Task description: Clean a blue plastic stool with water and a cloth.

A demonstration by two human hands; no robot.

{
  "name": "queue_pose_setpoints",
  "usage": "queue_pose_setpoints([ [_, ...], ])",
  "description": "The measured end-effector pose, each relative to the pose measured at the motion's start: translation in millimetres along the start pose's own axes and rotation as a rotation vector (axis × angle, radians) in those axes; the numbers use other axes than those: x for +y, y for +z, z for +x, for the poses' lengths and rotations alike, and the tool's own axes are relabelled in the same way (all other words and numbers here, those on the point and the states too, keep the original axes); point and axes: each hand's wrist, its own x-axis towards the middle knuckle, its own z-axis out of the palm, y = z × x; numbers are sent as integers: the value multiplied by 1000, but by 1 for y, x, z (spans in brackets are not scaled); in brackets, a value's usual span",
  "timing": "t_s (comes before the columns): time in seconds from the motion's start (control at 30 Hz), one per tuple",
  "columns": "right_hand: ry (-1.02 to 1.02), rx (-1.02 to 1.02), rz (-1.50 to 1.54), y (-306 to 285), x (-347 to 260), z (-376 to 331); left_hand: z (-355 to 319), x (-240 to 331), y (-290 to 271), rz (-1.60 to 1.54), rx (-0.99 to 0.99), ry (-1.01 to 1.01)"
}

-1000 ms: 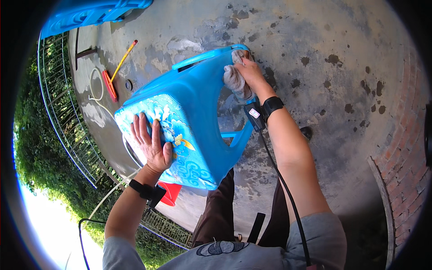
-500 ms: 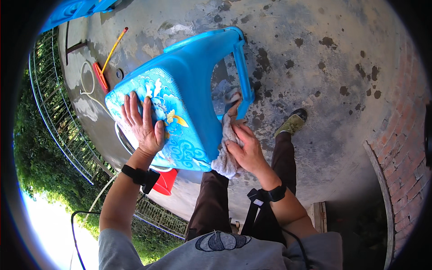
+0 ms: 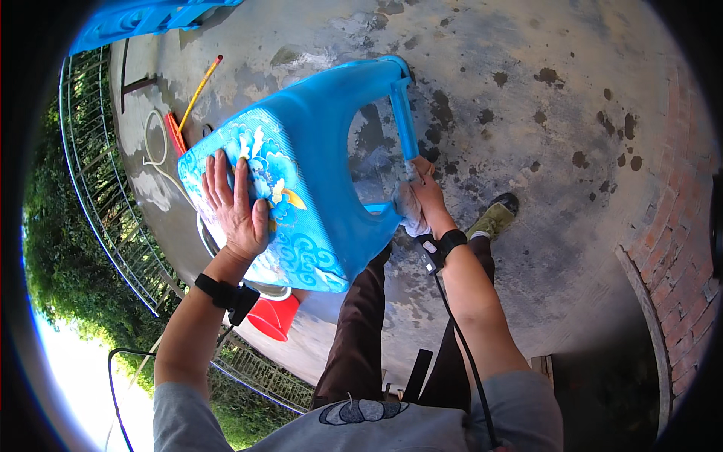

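A blue plastic stool [image 3: 320, 143] is tilted in front of me, with its flower-printed seat toward the left and its legs toward the right. My left hand [image 3: 239, 215] lies flat on the seat with its fingers stretched out. Around the lower part of the near leg, my right hand [image 3: 432, 200] grips a greyish cloth [image 3: 410, 209] and presses it to the plastic. The fingertips of that hand are partly hidden by the cloth and the leg.
Below the seat stands a red bucket [image 3: 273, 318]. A yellow-handled tool [image 3: 199, 92] with a red head and a pale hose [image 3: 154, 143] lie at the left. Blue plastic furniture [image 3: 143, 21] is at the far left. A brick wall [image 3: 684, 279] borders the right, and the concrete has wet spots.
My right hand has moved away from the seat edge, outward along the near leg toward its foot, taking the cloth along. My left hand stays on the seat; the stool has shifted slightly.
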Motion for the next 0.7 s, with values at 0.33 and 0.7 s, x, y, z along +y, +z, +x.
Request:
queue_pose_setpoints([
  [0.33,-213,-200,115,19,-65,-146,-6,-6,-27,20,-111,28],
  [0.7,-215,-482,214,90,-85,-246,86,56,-59,-155,-363,731],
])
